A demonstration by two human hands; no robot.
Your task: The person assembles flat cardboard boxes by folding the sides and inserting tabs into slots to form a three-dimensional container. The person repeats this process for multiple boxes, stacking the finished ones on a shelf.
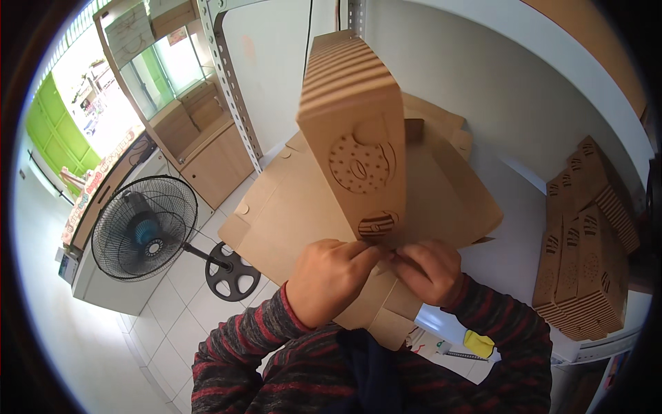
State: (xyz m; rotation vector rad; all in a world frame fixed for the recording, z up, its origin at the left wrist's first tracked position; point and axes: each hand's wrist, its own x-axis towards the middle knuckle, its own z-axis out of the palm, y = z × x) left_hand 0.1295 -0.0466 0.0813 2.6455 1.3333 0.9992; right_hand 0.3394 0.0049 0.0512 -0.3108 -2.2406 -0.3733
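Observation:
A brown cardboard box [355, 138], printed with a doughnut drawing and dark stripes, stands partly folded in front of me. My left hand [334, 279] pinches its near lower edge, thumb and forefinger pressed together. Close beside it, my right hand [429, 271] has its fingers curled on the same edge, almost touching the left fingertips. What exactly lies between the fingertips is hidden by the fingers. Beneath the box, flat unfolded cardboard blanks [283, 200] lie spread on the white table [493, 276], some reaching past its edge toward me.
Folded boxes [583, 262] of the same print are stacked at the right of the table. On the left a black standing fan [145, 228] is on the tiled floor, near a wooden cabinet [207, 162]. A perforated metal post [238, 90] rises behind the table. Something yellow [479, 345] lies below, by my right forearm.

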